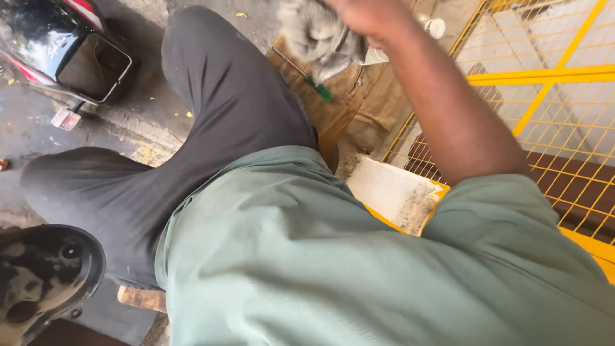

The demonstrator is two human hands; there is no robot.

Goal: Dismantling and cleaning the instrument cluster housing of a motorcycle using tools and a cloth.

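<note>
Grey rag (pixel 317 32), fluffy and bunched, sits at the top of the view, gripped from above by the right hand (pixel 368 16); the fingers are closed into the cloth, though the frame edge cuts off most of the hand. Just below the rag a small green tool tip (pixel 323 91) pokes out over brown cardboard (pixel 349 102) that lies on the ground beside the person's knee. Only 1 hand shows; the left hand is out of view, so nothing can be said about its fingers. The right forearm runs down from the top centre to the sleeve of a pale green shirt (pixel 288 256), which fills the lower half of the picture. Dark grey trousers (pixel 224 109) cover a bent leg that reaches up toward the rag. To the right stands a yellow wire mesh frame (pixel 544 77), and at its foot a white tray (pixel 384 189) holds a heap of pale sandy dust (pixel 418 208). A small white cup (pixel 435 27) rests near the top, just right of the hand. At the upper left is part of a black and red scooter (pixel 57 45) on the concrete floor (pixel 38 122).
</note>
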